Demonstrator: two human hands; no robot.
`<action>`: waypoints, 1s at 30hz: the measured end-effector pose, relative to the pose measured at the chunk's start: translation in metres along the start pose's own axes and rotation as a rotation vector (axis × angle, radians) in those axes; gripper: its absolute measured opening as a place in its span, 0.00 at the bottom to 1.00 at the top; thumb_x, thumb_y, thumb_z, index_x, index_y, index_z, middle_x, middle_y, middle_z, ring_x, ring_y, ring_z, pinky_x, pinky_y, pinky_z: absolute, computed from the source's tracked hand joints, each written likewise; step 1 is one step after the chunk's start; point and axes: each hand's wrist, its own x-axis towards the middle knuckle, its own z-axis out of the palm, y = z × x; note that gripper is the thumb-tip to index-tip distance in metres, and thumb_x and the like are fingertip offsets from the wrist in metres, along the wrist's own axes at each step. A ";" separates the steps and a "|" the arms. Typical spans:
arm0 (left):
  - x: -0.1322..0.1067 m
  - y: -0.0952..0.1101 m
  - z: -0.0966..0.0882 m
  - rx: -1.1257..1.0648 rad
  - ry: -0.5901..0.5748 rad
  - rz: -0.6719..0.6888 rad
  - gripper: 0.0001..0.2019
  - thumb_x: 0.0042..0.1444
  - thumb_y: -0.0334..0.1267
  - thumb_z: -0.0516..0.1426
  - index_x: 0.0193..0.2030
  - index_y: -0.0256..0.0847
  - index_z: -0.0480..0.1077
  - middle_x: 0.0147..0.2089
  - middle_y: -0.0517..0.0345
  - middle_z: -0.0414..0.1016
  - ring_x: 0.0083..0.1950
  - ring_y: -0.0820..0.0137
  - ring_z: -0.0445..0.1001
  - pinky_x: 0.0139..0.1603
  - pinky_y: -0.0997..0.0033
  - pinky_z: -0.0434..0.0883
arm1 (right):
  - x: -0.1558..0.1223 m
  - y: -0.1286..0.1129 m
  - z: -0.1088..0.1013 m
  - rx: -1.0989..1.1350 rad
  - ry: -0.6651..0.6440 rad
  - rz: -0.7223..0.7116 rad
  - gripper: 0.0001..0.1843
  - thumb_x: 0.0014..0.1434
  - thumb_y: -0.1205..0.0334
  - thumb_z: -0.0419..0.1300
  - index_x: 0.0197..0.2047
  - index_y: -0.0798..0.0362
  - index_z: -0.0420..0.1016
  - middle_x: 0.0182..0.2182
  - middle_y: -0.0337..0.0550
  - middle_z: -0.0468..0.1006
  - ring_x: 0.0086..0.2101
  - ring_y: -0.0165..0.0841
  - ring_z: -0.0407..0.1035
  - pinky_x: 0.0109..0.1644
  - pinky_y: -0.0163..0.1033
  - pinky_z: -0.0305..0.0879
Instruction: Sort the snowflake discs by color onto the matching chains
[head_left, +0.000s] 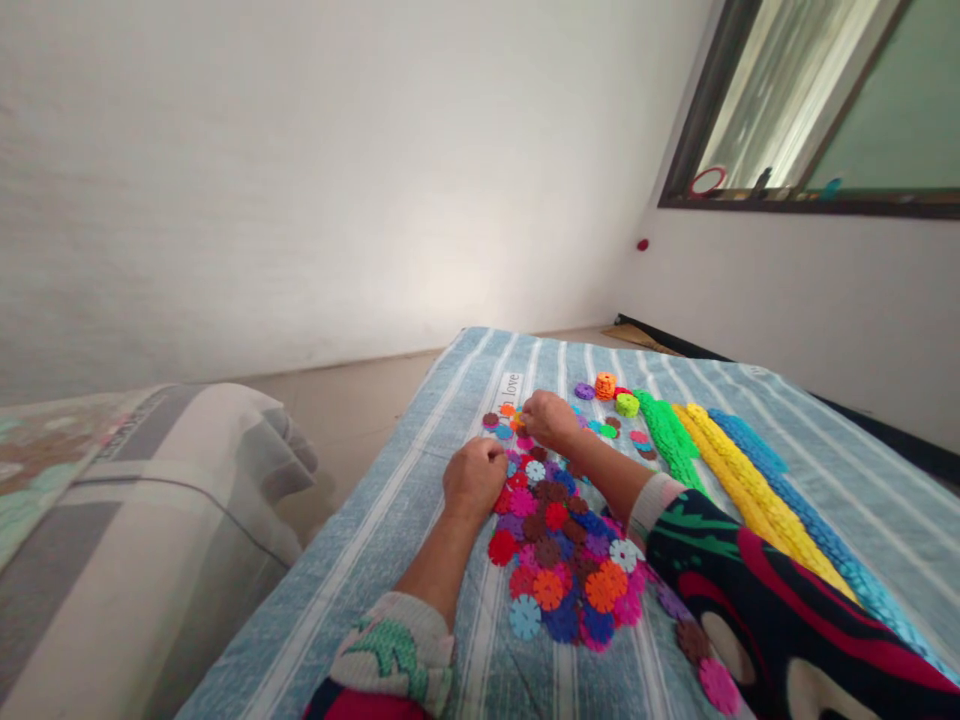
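Loose snowflake-shaped plastic discs (pixel 555 520) in many colours lie heaped on a blue striped cloth. My left hand (pixel 475 480) is closed at the left edge of the heap, thumb against fingers; whatever it may hold is hidden. Just beyond it, my right hand (pixel 551 420) is closed too, its fingertips down among discs at the far end of the heap. Its fingers hide whatever is between them. Near the right hand stand an orange stack of discs (pixel 606 386), a yellow-green stack (pixel 627 405) and a purple stack (pixel 585 391).
Long rows of joined discs run along the right: green (pixel 670 440), yellow (pixel 765 485) and blue (pixel 825 530). The striped cloth (pixel 360 560) covers the surface. To the left is a fabric-covered piece of furniture (pixel 202 500). A wall and a window (pixel 825 110) stand beyond.
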 end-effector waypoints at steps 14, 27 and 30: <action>0.009 -0.002 -0.003 0.033 0.039 0.046 0.10 0.51 0.38 0.53 0.31 0.44 0.77 0.38 0.58 0.81 0.41 0.65 0.76 0.43 0.72 0.68 | -0.171 0.144 -0.058 0.257 0.051 -0.073 0.05 0.54 0.65 0.62 0.27 0.54 0.75 0.35 0.43 0.78 0.38 0.35 0.73 0.45 0.39 0.65; 0.020 0.005 -0.010 0.123 0.013 0.022 0.11 0.50 0.41 0.55 0.36 0.41 0.77 0.38 0.59 0.81 0.40 0.67 0.75 0.38 0.74 0.67 | -0.284 0.195 -0.077 0.271 -0.002 0.041 0.10 0.59 0.64 0.58 0.29 0.54 0.78 0.38 0.47 0.78 0.41 0.35 0.72 0.48 0.41 0.66; 0.018 0.005 -0.011 0.122 0.027 0.016 0.11 0.50 0.41 0.55 0.36 0.42 0.76 0.37 0.61 0.82 0.41 0.67 0.75 0.40 0.74 0.67 | -0.289 0.194 -0.069 0.226 -0.025 0.028 0.08 0.59 0.66 0.59 0.29 0.53 0.79 0.41 0.47 0.79 0.43 0.35 0.72 0.49 0.41 0.66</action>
